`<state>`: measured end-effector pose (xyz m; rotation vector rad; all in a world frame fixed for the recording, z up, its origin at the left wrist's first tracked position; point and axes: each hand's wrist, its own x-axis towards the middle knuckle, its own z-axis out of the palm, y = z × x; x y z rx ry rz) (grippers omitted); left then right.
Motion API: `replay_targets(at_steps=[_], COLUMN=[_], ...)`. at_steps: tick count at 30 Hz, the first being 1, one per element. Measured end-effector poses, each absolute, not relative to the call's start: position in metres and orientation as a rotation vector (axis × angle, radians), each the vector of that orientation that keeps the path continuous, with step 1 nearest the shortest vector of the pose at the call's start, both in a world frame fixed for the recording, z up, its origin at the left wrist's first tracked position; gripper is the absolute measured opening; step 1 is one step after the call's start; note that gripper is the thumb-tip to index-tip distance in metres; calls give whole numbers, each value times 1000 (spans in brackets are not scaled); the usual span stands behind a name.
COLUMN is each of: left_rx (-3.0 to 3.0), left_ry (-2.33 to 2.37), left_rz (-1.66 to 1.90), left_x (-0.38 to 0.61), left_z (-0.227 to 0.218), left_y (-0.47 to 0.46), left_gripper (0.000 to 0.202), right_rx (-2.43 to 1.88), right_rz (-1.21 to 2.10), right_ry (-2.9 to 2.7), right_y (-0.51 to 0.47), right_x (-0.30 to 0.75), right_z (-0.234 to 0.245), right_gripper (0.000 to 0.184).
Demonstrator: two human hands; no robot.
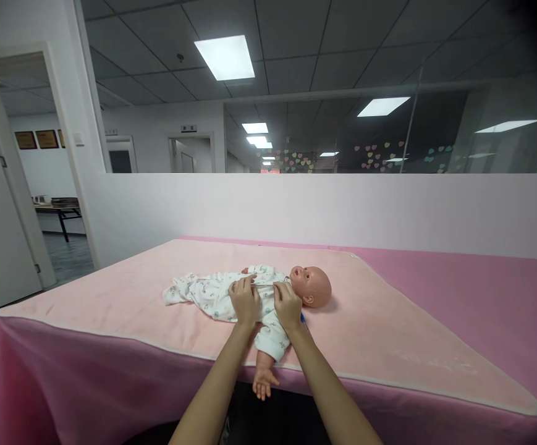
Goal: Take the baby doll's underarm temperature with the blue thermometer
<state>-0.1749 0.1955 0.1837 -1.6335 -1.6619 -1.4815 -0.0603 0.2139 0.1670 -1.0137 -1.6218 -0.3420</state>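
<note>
Baby doll (312, 287) in a printed white romper (217, 298), supine near the front edge of the peach blanket (110, 296), one forearm (264, 364) reaching past that edge. For good handling, the cloth is best kept evenly taut, without pressing the chest. Left hand (245, 300) at the belly, right hand (287, 303) near the neck: fingers curled almost closed, apparently pinching the romper's front; fingertips partly hidden

Legible txt: none. Door sign (188, 128): chars. too sm. to read. Wall plaques (26, 140), far-l. rm.: illeg. Red panel (270, 171), bkgd.: blurred, illeg. White tag (353, 256), peach mat (110, 290), far edge: illeg.
</note>
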Motion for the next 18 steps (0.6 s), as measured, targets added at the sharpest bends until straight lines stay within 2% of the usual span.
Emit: replay_targets(at_steps=[4,7,13,18], left_rx=[-1477,-1446,-1842,-1931], left_ry=[-1733,-1765,-1625,-1549], left_rz=[-1448,-1387,-1227,-1297], left_x=[-176,-179,-211,-228], left_z=[185,183,180,180], left_y=[193,192,189,186], left_gripper=[35,30,22,23], right_rx=[-1015,-1008,-1005,-1020], right_rz=[-333,-331,-324,-312], right_ry=[-1616,-1615,-1610,-1617], right_y=[214,215,214,214], right_x=[-60,-60,-59,-60], right_z=[167,166,165,165], right_gripper=[27,28,27,24])
